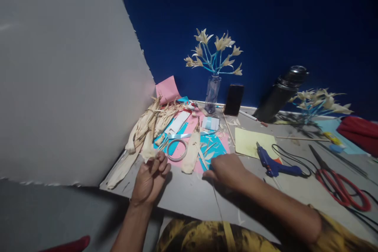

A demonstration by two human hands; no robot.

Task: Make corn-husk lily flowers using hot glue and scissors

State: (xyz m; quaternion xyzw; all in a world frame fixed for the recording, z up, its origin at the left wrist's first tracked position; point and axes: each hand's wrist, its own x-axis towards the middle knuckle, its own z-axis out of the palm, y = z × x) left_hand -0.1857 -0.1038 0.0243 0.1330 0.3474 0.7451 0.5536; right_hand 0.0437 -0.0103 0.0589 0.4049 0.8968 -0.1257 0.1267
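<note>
My left hand (152, 177) is raised over the table's front left, palm turned up and fingers curled in a pinch. A pale piece of corn husk (150, 152) shows at its fingertips. To the right, my right hand (226, 170) is closed, back upward, beside small cut husk strips (209, 153) on blue paper. What its fingers hold is hidden; a thin line runs on the table below the thumb. Between the hands lie a tape roll (177, 150) and a flat husk (191, 153). A pile of dried husks (143, 126) is behind my left hand.
Husk flowers stand in a glass vase (212, 94) at the back, next to a phone (234, 99). A dark flask (277, 94) and more husk flowers (321, 102) are farther right. A blue glue gun (274, 165) with cable and red-handled scissors (339, 183) lie at right. A pale wall panel (65, 78) borders the left.
</note>
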